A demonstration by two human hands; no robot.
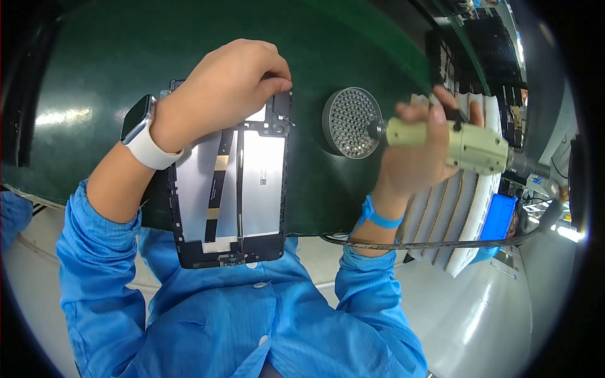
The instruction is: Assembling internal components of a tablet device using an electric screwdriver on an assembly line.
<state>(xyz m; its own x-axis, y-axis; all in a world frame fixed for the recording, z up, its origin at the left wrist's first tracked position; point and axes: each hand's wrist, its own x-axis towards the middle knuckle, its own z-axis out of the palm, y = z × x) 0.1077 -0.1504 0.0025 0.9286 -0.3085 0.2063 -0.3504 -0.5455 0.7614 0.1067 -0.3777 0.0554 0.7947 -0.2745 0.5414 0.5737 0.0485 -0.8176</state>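
Observation:
An opened tablet (261, 183) with a black frame lies in front of me, its silver inner panels and ribbon cables facing up. Its lower end reaches past the table's near edge. Across its top goes my left hand (236, 72), fingers curled and closed at the upper right corner; the palm hides part of the tablet's top. My right hand (419, 142), somewhat blurred, is wrapped round a pale green electric screwdriver (476, 148). The screwdriver's front end points left, at the right rim of a round screw tray (353, 123) full of small holes. The bit's tip cannot be made out.
Beneath everything is a dark green table (189, 28). A stack of white dividers or cardboard (435, 211) stands right of my right hand, beside a blue bin (499, 217). A dark cable (454, 244) crosses my right forearm area. Blue cloth (14, 211) shows at the far left.

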